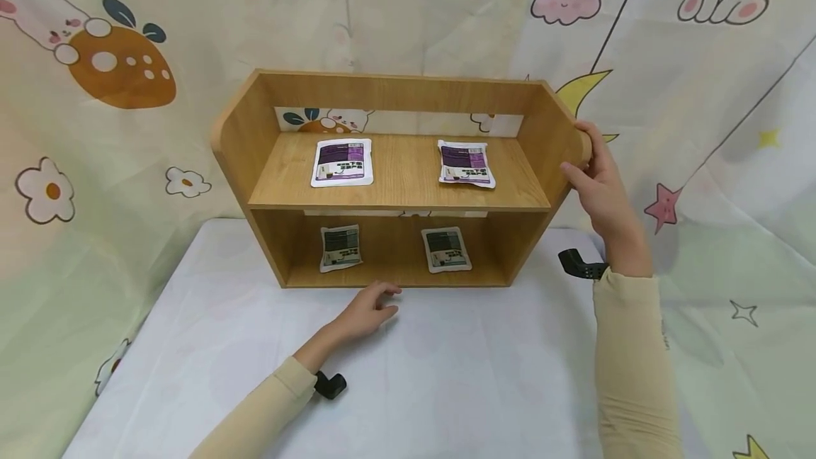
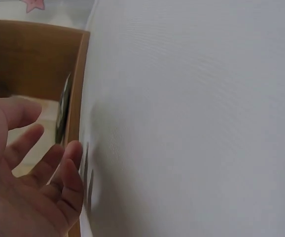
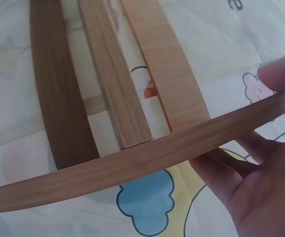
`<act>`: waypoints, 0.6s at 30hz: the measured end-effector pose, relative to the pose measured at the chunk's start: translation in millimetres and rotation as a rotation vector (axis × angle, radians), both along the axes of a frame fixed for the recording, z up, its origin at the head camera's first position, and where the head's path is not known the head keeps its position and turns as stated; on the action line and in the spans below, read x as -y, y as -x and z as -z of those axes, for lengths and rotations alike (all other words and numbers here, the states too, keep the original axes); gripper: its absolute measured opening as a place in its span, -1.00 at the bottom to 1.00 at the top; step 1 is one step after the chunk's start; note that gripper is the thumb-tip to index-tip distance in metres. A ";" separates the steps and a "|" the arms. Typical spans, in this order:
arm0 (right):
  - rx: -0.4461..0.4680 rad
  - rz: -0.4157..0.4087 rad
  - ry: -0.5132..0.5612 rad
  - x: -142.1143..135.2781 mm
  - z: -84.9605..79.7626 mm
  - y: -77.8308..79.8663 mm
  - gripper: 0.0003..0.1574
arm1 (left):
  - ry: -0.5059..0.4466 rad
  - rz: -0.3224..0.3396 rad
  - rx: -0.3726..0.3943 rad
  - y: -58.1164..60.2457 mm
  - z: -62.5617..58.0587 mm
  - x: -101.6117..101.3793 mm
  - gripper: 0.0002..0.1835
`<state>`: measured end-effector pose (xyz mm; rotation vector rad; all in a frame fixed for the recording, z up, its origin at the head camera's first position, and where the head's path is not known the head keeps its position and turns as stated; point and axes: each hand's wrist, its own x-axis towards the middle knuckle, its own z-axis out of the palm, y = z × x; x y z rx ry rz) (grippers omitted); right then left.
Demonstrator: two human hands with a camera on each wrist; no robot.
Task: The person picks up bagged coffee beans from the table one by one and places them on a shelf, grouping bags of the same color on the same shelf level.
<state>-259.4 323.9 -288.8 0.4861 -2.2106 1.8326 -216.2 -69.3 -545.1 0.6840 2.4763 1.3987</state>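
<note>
A two-tier wooden shelf (image 1: pixel 395 197) stands at the back of the table. Its right side panel is gripped near the upper front edge by my right hand (image 1: pixel 602 186); in the right wrist view the thumb lies on one side of the panel (image 3: pixel 132 160) and the fingers on the other. My left hand (image 1: pixel 366 312), fingers loosely bent and holding nothing, is at the front edge of the bottom board. Whether it touches the board I cannot tell. Two white-edged purple packets (image 1: pixel 342 162) (image 1: pixel 466 163) lie on the upper board, and two greenish packets (image 1: pixel 341 248) (image 1: pixel 446 249) on the lower one.
A white cloth (image 1: pixel 446 374) covers the table beneath the shelf. Behind and beside it hangs a pale printed curtain (image 1: pixel 210 41) with cartoon figures. Each wrist carries a small black camera mount (image 1: pixel 580 265).
</note>
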 end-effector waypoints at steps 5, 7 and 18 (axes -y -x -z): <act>-0.018 0.049 -0.080 4.7 -0.8 -2.8 -0.22 | 0.014 -0.018 0.019 -11.8 2.8 37.5 -0.65; -0.026 0.090 -0.143 3.6 0.1 -7.7 -0.18 | 0.026 -0.038 0.029 -14.6 0.8 52.2 -0.66; -0.035 0.201 -0.428 -23.8 46.8 -43.5 -0.38 | 0.095 -0.161 0.023 -22.2 -13.0 128.3 -0.65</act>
